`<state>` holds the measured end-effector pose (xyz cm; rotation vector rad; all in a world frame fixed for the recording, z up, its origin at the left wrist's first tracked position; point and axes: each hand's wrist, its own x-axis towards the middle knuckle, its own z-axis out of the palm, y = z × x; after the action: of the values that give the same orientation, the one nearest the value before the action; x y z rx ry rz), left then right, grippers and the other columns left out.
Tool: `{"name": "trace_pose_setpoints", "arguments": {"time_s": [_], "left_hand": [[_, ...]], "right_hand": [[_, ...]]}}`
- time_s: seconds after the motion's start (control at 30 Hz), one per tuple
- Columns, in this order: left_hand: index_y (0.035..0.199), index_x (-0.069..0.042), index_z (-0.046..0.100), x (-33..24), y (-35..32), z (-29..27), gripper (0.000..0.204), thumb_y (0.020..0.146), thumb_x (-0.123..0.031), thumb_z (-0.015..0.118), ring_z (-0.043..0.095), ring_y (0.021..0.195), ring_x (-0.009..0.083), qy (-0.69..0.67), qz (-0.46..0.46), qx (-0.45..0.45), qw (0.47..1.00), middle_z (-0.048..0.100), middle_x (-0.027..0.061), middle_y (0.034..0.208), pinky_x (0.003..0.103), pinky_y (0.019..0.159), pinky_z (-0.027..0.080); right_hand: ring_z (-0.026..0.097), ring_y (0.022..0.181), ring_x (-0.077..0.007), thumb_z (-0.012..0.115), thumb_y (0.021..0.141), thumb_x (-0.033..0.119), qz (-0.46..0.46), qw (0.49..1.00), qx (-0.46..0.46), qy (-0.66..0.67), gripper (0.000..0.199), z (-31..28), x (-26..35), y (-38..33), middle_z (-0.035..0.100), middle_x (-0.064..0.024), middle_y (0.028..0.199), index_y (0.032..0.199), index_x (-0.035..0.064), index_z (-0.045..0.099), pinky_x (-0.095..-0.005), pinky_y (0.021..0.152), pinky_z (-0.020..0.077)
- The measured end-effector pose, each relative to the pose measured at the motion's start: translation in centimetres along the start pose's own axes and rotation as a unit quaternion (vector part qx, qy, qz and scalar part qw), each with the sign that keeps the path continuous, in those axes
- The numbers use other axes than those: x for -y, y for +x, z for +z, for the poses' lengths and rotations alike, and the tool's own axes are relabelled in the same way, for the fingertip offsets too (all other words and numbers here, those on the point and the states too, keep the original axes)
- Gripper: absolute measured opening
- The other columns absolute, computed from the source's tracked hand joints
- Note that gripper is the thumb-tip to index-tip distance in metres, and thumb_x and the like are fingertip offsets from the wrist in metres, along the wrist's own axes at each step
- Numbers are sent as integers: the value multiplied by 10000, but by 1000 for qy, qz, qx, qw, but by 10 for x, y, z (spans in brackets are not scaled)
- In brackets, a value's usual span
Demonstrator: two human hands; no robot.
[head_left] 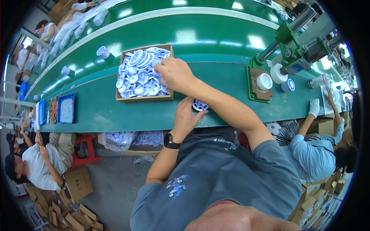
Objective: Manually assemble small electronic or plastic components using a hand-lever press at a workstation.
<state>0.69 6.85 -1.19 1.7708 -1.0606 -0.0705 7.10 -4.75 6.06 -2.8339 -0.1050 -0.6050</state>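
Note:
My left hand (185,119) is closed around the edge of a round spoked plastic spool (200,105) at the near edge of the green bench. Its thumb lies along the near side, and my right forearm passes close over the spool. My right hand (176,75) is at the right side of an open cardboard box (144,99). The fingers are curled in a pinch among the pale lilac-white round plastic parts (140,71) heaped in it. What those fingertips hold, if anything, is hidden.
A green hand press (287,57) with a white round fixture (264,81) stands right, beside a wound spool (288,85). Far left are blue trays (66,109). Two more spools (103,52) sit on the belt. Co-workers sit on both sides; a gloved hand (314,107) is at right.

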Motion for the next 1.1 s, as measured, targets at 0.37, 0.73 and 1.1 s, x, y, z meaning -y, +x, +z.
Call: {"name": "trace_pose_setpoints", "arguments": {"time_s": [0.37,0.73,1.1], "left_hand": [[1273,-8,545,-11,5,1,700,658,-164,843,577,1082,344,19,1,28,999,634,179,1134,414,956,425],[1354,-16,467,-14,8,19,799,670,-194,840,607,1068,299,12,0,76,997,635,150,1188,454,1024,361],[1333,-38,501,-13,8,20,766,654,-149,837,606,1060,307,16,-1,65,998,641,158,1154,440,1024,388]], "right_hand": [[646,951,-182,692,795,-12,188,791,-53,580,256,-59,-38,-112,608,-111,1042,1041,13,627,-288,829,540],[620,934,-290,776,691,31,84,959,-52,264,218,-67,-36,-172,668,-92,1022,879,15,667,-348,786,514],[590,935,-273,794,654,63,124,934,-147,301,210,-43,-31,-182,705,-43,1016,823,34,673,-358,780,508]]}}
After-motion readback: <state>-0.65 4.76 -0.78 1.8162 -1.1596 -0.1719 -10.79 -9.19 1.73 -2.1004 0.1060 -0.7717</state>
